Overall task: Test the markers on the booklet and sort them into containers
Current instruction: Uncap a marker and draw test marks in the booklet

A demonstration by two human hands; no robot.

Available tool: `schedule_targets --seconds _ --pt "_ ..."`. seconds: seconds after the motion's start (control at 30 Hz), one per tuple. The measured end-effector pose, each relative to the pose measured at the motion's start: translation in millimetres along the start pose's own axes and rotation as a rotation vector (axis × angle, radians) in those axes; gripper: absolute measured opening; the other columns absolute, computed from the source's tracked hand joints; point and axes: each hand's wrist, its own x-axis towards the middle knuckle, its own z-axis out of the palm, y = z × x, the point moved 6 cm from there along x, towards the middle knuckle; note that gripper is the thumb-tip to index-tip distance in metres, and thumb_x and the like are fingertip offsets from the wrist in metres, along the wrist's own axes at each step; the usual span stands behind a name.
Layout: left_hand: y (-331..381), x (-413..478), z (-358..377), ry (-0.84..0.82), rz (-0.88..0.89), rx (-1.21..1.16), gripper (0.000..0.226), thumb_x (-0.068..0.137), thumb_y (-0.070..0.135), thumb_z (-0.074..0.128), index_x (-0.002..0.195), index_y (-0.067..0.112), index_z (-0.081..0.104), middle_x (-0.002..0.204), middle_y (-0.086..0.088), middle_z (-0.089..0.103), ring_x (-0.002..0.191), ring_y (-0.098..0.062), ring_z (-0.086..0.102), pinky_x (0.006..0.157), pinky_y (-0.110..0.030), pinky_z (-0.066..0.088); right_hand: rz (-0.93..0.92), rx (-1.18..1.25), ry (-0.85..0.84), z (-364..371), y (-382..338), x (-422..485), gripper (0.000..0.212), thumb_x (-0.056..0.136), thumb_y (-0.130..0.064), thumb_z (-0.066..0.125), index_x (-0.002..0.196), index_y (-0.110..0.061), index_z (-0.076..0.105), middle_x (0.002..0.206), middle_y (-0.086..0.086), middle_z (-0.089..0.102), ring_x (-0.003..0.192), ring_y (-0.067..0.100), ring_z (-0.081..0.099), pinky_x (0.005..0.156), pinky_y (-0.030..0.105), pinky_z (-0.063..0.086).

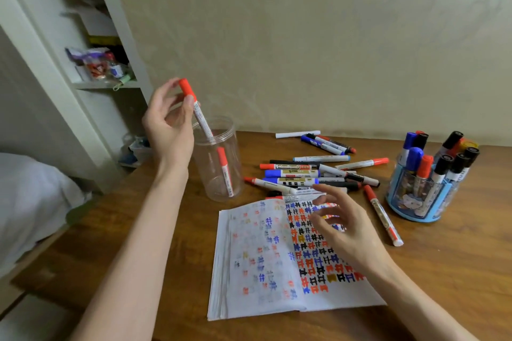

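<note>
Booklet [249,271] — red, blue, blk hash marks; holder [412,214] lt blue — table [457,279] brown.

Glossy clear plastic jar [219,163], paper booklet [277,257], polished wood table [443,271].

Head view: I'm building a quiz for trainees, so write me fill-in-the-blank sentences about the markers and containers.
The left hand holds a marker whose cap is ____.
The clear jar already contains ____ other marker.
The blue holder stands to the ____ of the booklet.
Missing: red; one; right.
</note>
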Motion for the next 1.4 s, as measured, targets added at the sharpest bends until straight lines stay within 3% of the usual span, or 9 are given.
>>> schedule_targets --seconds 0.1,0.23,0.53,0.7,0.83,0.97,1.07,1.17,1.4 --pt "-17 -10 3 -0.090 -0.054 0.093 0.038 0.099 0.012 0.067 0.135 0.024 0.062 0.116 0.012 0.073 0.112 0.003 0.067 0.089 -0.012 0.052 0.017 0.001 0.004 -3 5 1 0.058 0.095 -0.024 0.076 0.144 -0.044 0.050 0.121 -0.014 0.065 0.104 0.000 0.070 0.084 0.026 0.064" --pt "-35 -24 8 -0.170 -0.133 0.154 0.040 0.098 0.019 0.070 0.134 0.034 0.061 0.119 0.014 0.072 0.114 0.007 0.063 0.094 -0.017 0.051 0.031 0.020 0.000 -3 7 0 0.056 0.095 -0.024 0.075 0.143 -0.041 0.052 0.119 -0.010 0.066 0.100 0.002 0.072 0.074 0.023 0.064" --pt "-42 -29 10 -0.219 -0.074 0.234 0.035 0.099 0.017 0.067 0.132 0.025 0.064 0.114 0.011 0.074 0.116 0.008 0.060 0.095 -0.002 0.039 0.029 0.011 0.008 -10 10 -1 0.051 0.096 -0.025 0.074 0.141 -0.040 0.055 0.117 -0.012 0.066 0.104 0.005 0.072 0.089 0.032 0.064" --pt "-32 -42 5 -0.070 0.126 0.252 0.033 0.096 0.006 0.060 0.127 0.018 0.066 0.127 0.004 0.068 0.128 -0.014 0.057 0.111 -0.032 0.046 0.033 -0.022 0.055 -27 12 -2 0.039 0.097 -0.023 0.072 0.131 -0.040 0.063 0.115 -0.015 0.067 0.100 -0.005 0.070 0.080 0.019 0.062" --pt "-13 -85 14 0.005 0.357 0.215 0.027 0.089 -0.005 0.056 0.112 0.002 0.069 0.113 -0.011 0.067 0.112 -0.030 0.061 0.098 -0.038 0.051 0.089 -0.095 0.154 -54 21 -3 0.032 0.096 -0.015 0.073 0.125 -0.030 0.068 0.111 -0.013 0.068 0.096 0.001 0.070 0.066 0.007 0.054" --pt "-11 -129 49 -0.268 0.206 0.020 0.019 0.091 -0.005 0.056 0.102 0.004 0.070 0.098 -0.004 0.069 0.091 -0.020 0.066 0.079 -0.028 0.054 0.157 -0.237 0.250 -76 31 -7 0.031 0.094 -0.015 0.076 0.124 -0.023 0.071 0.116 -0.005 0.071 0.097 0.004 0.067 0.059 0.008 0.050" --pt "-22 -156 82 -0.566 -0.043 -0.054 0.020 0.094 0.007 0.060 0.107 0.017 0.071 0.097 0.006 0.072 0.095 -0.023 0.070 0.085 -0.025 0.057 0.187 -0.356 0.295 -86 32 -15 0.034 0.093 -0.013 0.078 0.126 -0.019 0.070 0.119 0.000 0.069 0.100 0.012 0.064 0.070 0.014 0.048" --pt "-31 -176 104 -0.778 -0.153 -0.034 0.023 0.099 0.007 0.061 0.113 0.022 0.071 0.103 0.008 0.072 0.101 -0.017 0.069 0.089 -0.020 0.055 0.201 -0.560 0.305 -94 34 -26 0.036 0.089 -0.023 0.082 0.124 -0.019 0.071 0.122 0.002 0.069 0.103 0.018 0.066 0.077 0.031 0.059" --pt "-44 -199 116 -0.957 -0.195 0.075 0.020 0.101 0.019 0.065 0.116 0.032 0.069 0.111 0.020 0.070 0.108 -0.003 0.066 0.084 -0.014 0.054 0.314 -0.709 0.338 -99 36 -34 0.021 0.092 -0.039 0.077 0.104 -0.023 0.071 0.095 -0.002 0.069 0.079 0.015 0.060 0.060 0.029 0.047"
